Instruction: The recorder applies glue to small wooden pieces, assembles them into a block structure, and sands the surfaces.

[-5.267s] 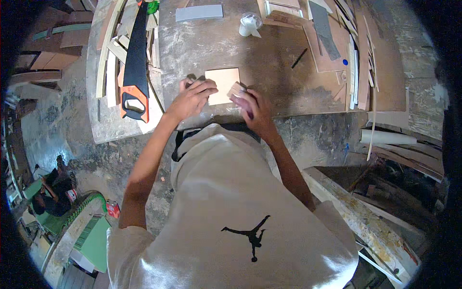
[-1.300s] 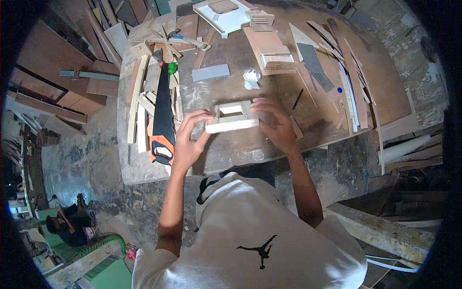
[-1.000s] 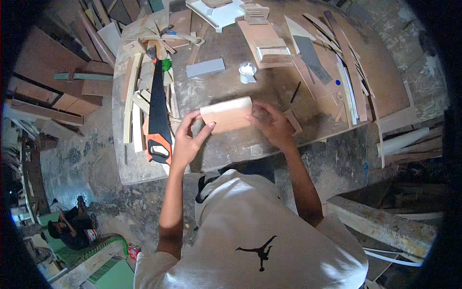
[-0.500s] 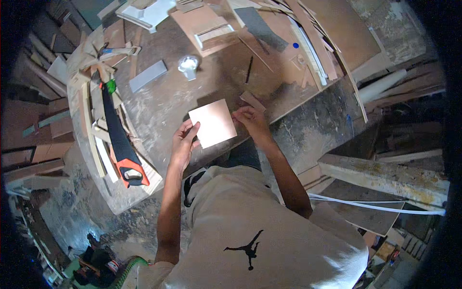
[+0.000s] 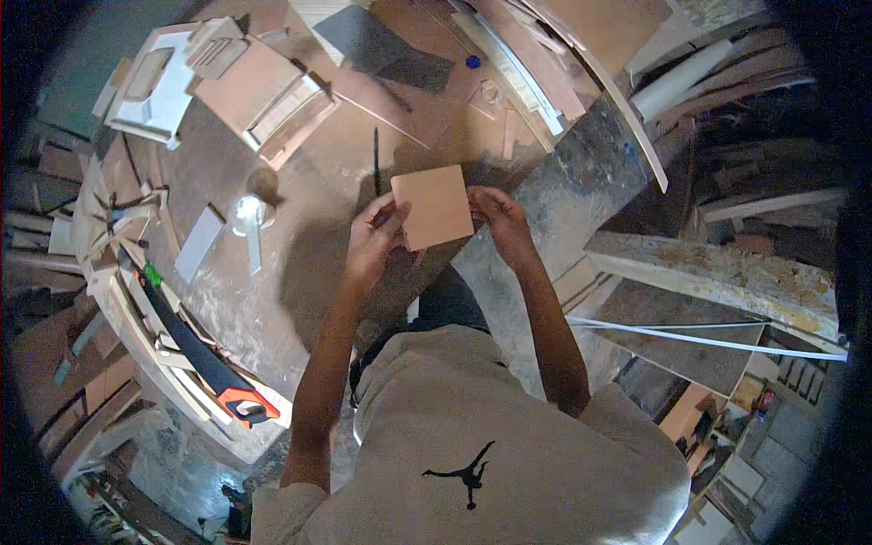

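Observation:
A thin, square tan wooden board is held up in front of me, above the table's near edge. My left hand grips its left side, thumb on the face and fingers behind. At the opposite side, the fingers of my right hand are pinched together on the board's right edge; their tips are partly hidden. Just beyond the board a dark, slim pencil-like stick lies on the table. A lit lamp shines to the left, beside a flat grey block.
A handsaw with an orange handle lies among wood strips along the table's left edge. Farther back are a wood-and-white assembly, a dark grey sheet and a blue round cap. Long strips overhang the right edge.
My view has turned, so the table's contents sit farther left. Both hands and the board have shifted rightward in view. The board's face, brightly lit before, now looks dimmer and tan.

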`<state>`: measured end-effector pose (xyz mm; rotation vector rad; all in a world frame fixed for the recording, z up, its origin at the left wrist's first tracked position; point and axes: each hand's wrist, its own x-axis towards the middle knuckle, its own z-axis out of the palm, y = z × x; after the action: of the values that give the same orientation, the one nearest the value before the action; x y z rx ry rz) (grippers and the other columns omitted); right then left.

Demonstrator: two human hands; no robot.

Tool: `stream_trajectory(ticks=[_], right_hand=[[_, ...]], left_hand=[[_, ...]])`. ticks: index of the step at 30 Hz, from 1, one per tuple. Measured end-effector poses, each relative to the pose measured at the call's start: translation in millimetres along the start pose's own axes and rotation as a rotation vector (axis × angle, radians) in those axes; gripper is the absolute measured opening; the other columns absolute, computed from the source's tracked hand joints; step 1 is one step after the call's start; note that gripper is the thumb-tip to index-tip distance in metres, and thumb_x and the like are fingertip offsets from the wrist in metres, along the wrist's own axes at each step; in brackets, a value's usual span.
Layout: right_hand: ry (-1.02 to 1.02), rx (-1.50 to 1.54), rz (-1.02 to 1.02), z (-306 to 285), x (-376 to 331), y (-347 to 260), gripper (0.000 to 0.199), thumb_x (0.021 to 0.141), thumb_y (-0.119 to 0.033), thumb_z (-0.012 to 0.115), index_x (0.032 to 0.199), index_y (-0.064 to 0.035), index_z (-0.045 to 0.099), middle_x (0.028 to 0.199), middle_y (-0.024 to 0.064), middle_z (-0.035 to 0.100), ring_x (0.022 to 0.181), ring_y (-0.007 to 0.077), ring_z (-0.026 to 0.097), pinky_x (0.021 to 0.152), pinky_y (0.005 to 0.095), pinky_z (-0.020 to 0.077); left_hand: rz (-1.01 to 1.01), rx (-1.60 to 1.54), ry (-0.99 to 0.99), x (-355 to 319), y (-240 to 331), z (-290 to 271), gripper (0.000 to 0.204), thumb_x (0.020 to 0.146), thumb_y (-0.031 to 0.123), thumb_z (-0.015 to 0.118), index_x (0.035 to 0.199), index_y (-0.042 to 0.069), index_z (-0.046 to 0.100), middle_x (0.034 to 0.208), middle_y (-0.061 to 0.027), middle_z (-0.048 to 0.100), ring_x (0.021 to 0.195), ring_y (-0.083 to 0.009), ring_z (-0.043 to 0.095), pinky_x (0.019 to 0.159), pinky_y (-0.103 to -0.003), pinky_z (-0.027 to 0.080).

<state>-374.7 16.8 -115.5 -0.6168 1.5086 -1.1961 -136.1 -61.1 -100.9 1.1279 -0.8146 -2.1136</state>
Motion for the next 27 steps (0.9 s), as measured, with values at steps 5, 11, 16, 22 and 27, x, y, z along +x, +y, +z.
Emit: stream_trajectory(ticks=[5, 11, 16, 22, 27], right_hand=[[0.000, -0.099, -0.002, -31, 28, -27, 0.033, 0.095, -0.014, 0.071, 0.124, -0.0015, 0.063, 0.111, 0.0057, 0.070, 0.100, 0.0140, 0.065, 0.082, 0.0291, 0.0524], [-0.050, -0.270, -0.069, -68, 59, -36, 0.037, 0.087, -0.003, 0.075, 0.122, -0.0065, 0.064, 0.114, 0.0065, 0.069, 0.107, 0.0177, 0.065, 0.090, 0.0328, 0.0529], [-0.043, -0.584, -0.496, -79, 73, -34, 0.042, 0.083, 0.004, 0.073, 0.121, -0.0116, 0.065, 0.123, 0.0115, 0.062, 0.114, 0.0264, 0.062, 0.094, 0.0368, 0.0536], [-0.023, -0.883, -0.759, -95, 81, -8, 0.049, 0.073, 0.012, 0.073, 0.115, -0.0109, 0.066, 0.118, 0.0130, 0.058, 0.109, 0.0299, 0.061, 0.089, 0.0382, 0.0540], [-0.028, -1.125, -0.899, -110, 67, 20, 0.047, 0.073, 0.007, 0.076, 0.115, -0.0097, 0.066, 0.111, 0.0134, 0.060, 0.099, 0.0313, 0.062, 0.083, 0.0406, 0.0541]], left_hand=[[-0.055, 0.162, 0.033, 48, 9, 37, 0.042, 0.095, 0.023, 0.071, 0.131, 0.004, 0.061, 0.111, -0.0057, 0.068, 0.100, -0.0139, 0.064, 0.087, -0.031, 0.052], [0.182, 0.272, -0.102, 82, 11, 45, 0.028, 0.096, 0.012, 0.068, 0.124, 0.005, 0.064, 0.118, -0.0081, 0.068, 0.113, -0.0200, 0.063, 0.098, -0.035, 0.050], [0.789, 0.862, -0.241, 103, 6, 31, 0.040, 0.084, 0.000, 0.069, 0.120, 0.016, 0.067, 0.128, -0.0078, 0.062, 0.128, -0.0292, 0.056, 0.106, -0.041, 0.044], [0.952, 1.213, -0.346, 118, -13, 10, 0.041, 0.080, 0.003, 0.071, 0.118, 0.019, 0.068, 0.131, -0.0040, 0.058, 0.128, -0.0273, 0.050, 0.105, -0.046, 0.038], [1.002, 1.331, -0.448, 121, -16, 15, 0.042, 0.079, 0.008, 0.072, 0.120, 0.021, 0.069, 0.132, -0.0039, 0.056, 0.124, -0.0290, 0.050, 0.102, -0.046, 0.040]])
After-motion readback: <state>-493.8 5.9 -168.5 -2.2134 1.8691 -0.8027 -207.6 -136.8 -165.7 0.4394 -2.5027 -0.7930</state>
